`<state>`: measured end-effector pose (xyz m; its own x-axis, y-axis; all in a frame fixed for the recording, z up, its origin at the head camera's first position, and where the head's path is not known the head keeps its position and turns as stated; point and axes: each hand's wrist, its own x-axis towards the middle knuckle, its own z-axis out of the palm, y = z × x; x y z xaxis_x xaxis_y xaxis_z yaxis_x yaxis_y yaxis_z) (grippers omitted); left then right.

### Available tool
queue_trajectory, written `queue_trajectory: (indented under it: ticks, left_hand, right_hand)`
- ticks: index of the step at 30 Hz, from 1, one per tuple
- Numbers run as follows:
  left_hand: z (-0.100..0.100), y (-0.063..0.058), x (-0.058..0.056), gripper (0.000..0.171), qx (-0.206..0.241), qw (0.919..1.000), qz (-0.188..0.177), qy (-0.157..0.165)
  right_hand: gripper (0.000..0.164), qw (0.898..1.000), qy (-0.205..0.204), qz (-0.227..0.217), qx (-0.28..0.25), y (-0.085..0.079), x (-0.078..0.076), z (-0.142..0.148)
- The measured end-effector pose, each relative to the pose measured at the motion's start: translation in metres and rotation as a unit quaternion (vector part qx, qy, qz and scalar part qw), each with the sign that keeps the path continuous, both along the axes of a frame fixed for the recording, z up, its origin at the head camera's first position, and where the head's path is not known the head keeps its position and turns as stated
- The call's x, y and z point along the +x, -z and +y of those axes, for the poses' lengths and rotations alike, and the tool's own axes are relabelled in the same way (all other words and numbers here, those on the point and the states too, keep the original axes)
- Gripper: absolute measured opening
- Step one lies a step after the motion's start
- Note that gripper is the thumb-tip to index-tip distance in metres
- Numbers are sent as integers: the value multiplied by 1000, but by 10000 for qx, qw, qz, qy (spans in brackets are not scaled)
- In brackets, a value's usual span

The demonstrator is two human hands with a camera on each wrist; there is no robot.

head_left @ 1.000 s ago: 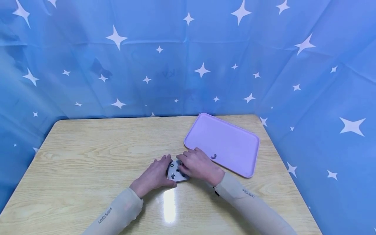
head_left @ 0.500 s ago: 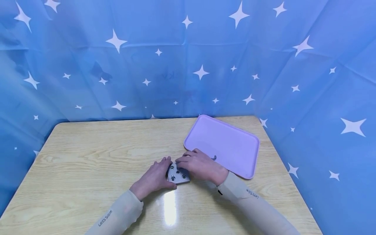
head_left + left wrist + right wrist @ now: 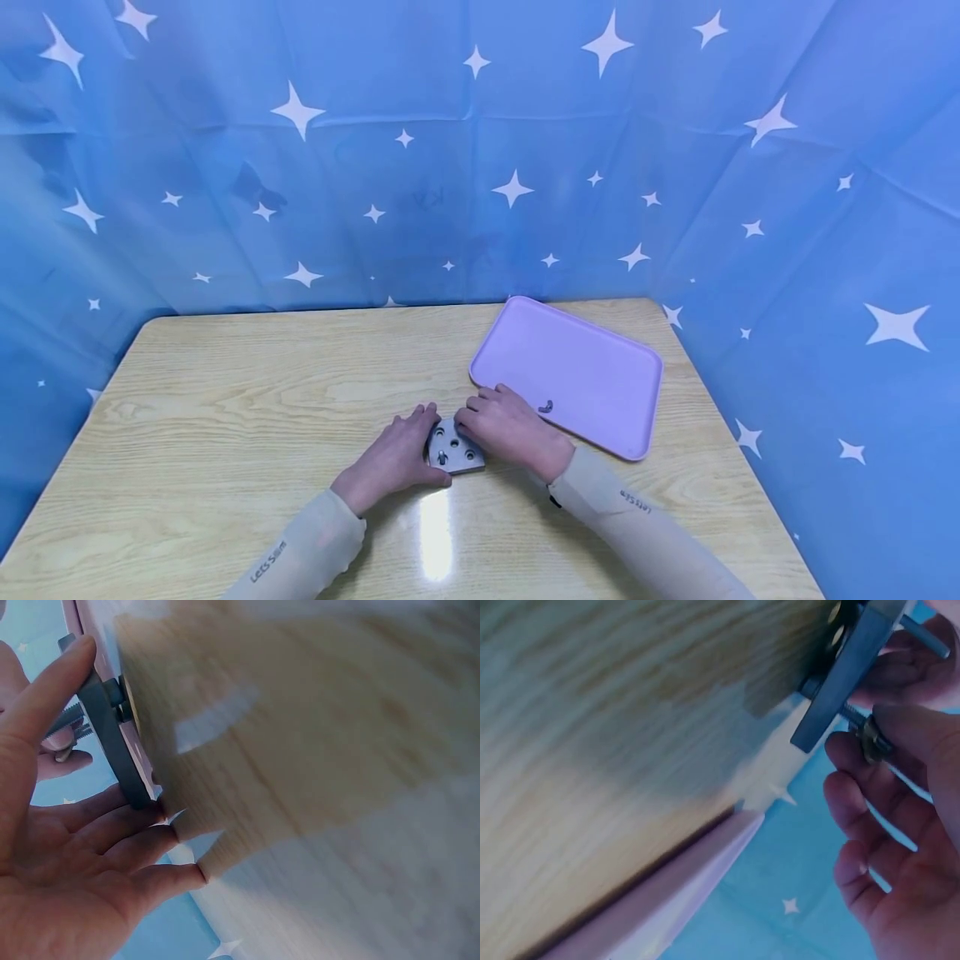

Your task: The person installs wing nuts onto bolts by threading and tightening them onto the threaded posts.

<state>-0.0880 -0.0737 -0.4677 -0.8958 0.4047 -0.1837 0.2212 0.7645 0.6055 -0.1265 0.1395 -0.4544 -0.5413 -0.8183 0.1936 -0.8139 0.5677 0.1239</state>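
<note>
A grey metal plate (image 3: 458, 464) with several round holes lies between the two hands. My left hand (image 3: 396, 461) grips it from the left, thumb at the near edge and fingertips at the far edge. From the plate's face rises a bolt (image 3: 442, 457) near the left thumb. At the far right corner, my right hand (image 3: 506, 427) pinches a small metal nut (image 3: 870, 742), which looks like a wing nut, between thumb and index finger. It sits on a second threaded bolt (image 3: 852, 716). In the head view, the right fingers hide this nut.
A purple tray (image 3: 600, 375) lies on the wooden table (image 3: 262, 392) behind the right hand. Near its front edge rests a small dark curved piece (image 3: 546, 407). A blue curtain (image 3: 420, 167) with white stars hangs behind the table.
The right fingers reached left over the plate half a second ago and are now drawn back and curled at the far corner. The left hand keeps its hold. The head view has tilted slightly.
</note>
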Motion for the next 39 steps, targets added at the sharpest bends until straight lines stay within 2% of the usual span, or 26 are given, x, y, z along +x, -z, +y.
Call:
queue_trajectory:
  ticks: [10, 14, 18, 22, 28, 34, 39]
  left_hand:
    - [0, 2, 1, 107, 19, 10000, 42, -23]
    - [1, 2, 2, 107, 34, 10000, 40, -50]
    - [1, 3, 3, 107, 27, 10000, 8, -84]
    - [0, 3, 3, 107, 51, 9999, 16, -102]
    - [0, 3, 2, 107, 11, 10000, 33, -75]
    - [0, 0, 1, 107, 54, 10000, 9, -72]
    - [0, -1, 2, 106, 51, 9999, -23, -113]
  right_hand:
    - [14, 9990, 251, -309, -227, 4, 4, -5]
    - [25, 9978, 286, -506, -312, 1, 4, -1]
    - [37, 9970, 25, -736, -238, -6, 2, 6]
    - [46, 9950, -381, -904, 167, -12, -1, 12]
    - [39, 9948, -508, -643, 611, -13, -2, 15]
    - [31, 9976, -405, -346, 432, -11, -3, 15]
    - [15, 9993, -216, -217, 226, -7, -2, 9]
